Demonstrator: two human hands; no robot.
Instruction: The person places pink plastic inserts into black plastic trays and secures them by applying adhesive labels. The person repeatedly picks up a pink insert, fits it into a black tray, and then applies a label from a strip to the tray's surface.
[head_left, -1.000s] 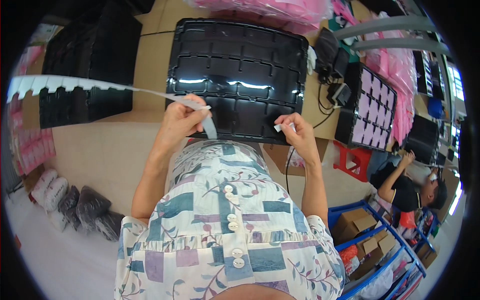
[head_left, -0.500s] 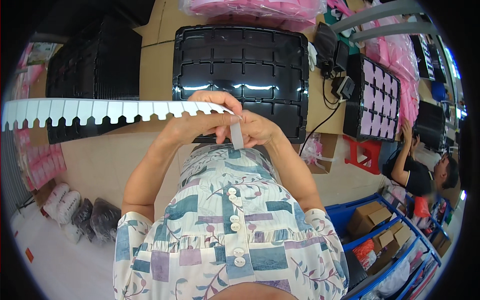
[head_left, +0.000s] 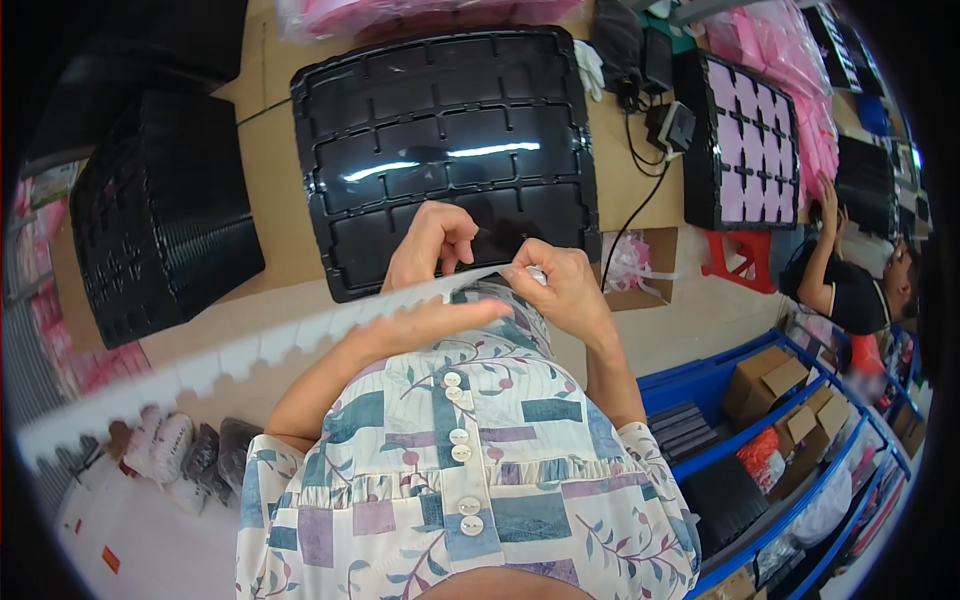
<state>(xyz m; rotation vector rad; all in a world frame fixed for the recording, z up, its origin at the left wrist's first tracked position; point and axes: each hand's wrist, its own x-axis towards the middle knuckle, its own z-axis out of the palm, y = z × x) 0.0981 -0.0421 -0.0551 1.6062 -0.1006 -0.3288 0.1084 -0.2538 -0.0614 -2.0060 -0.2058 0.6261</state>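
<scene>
A long white strip (head_left: pixel 290 340) with a notched edge slants from the lower left up to my right hand (head_left: pixel 555 285). The fingers and thumb of that hand pinch its end. My left hand (head_left: pixel 423 250) straddles the strip, thumb stretched out on the near side and curled fingers on the far side. A gap separates its thumb from its fingers, and it does not grip the strip. Just beyond both hands lies a shiny black plastic tray (head_left: pixel 450 110), divided into a grid of compartments, on the brown tabletop (head_left: pixel 268 160).
Stacked black trays (head_left: pixel 165 210) stand at the left; another stack holds pink pieces (head_left: pixel 745 150) at the right. A black adapter (head_left: pixel 670 127) with a cable lies between. A blue rack (head_left: pixel 740 440) holds cartons at the lower right. A co-worker (head_left: pixel 850 280) works far right.
My hands have moved apart, and the left thumb has come away from its fingers. The strip's far end has swung down toward me. The whole view has turned slightly.
</scene>
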